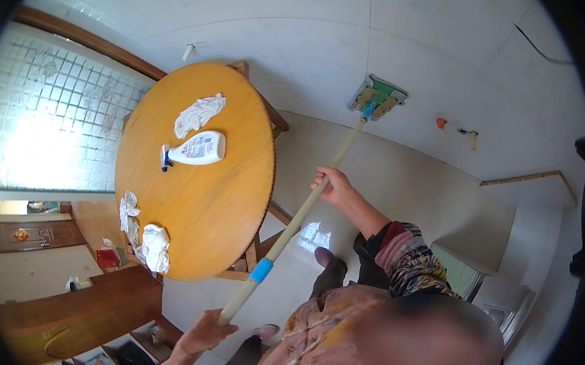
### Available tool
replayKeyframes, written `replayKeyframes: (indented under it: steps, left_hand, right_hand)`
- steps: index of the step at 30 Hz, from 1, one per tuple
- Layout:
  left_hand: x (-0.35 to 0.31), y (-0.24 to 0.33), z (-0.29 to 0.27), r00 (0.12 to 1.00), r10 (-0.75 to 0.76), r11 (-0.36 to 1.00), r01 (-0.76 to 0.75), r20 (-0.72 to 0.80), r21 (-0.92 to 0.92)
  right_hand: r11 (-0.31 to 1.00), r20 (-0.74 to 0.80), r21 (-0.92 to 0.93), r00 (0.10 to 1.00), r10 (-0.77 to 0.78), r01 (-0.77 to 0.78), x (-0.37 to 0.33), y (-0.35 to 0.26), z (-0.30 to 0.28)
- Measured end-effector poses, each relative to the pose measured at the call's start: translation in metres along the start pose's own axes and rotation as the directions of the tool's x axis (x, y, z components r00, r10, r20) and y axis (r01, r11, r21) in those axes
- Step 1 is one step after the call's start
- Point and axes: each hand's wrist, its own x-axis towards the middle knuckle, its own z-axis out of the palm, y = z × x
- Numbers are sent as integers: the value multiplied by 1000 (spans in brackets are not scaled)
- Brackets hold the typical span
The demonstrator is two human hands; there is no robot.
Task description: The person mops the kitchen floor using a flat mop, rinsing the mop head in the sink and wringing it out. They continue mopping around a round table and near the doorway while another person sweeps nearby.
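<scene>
A flat mop with a long pale pole runs diagonally up across the view. My right hand is closed round the pole's upper half, while my left hand grips its lower end. On the pole between them is a blue band. The mop's green, rectangular head lies against the white tiled wall, just above the floor. To the left, a round wooden table bears a white spray bottle lying on its side, a crumpled white cloth and more white cloths.
Pipe fittings with an orange cap stick out of the wall right of the mop head. Farther right, a shelf-like ledge juts out. A sliding glass door stands left of the table, and open drawers lie at lower left.
</scene>
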Motion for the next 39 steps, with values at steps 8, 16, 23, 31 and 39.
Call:
replayKeyframes:
  steps: [8, 16, 23, 31, 39]
  left_hand:
    - [99, 30, 55, 992, 22, 999, -27, 128, 38]
    - [189, 58, 89, 956, 276, 907, -292, 95, 305]
    - [132, 25, 66, 984, 151, 934, -174, 97, 312]
    - [53, -40, 21, 940, 337, 898, -306, -47, 316]
    - [-20, -33, -5, 942, 285, 934, -233, -176, 270]
  right_hand:
    - [997, -254, -74, 967, 0, -19, 81, -25, -119]
    - [997, -408, -47, 910, -75, 61, 109, -70, -218]
    - [992, -363, 8, 924, -118, 130, 49, -60, -167]
    - [991, -197, 118, 980, -37, 61, -18, -18, -60]
    - [989, -53, 98, 993, -105, 110, -67, 12, 14]
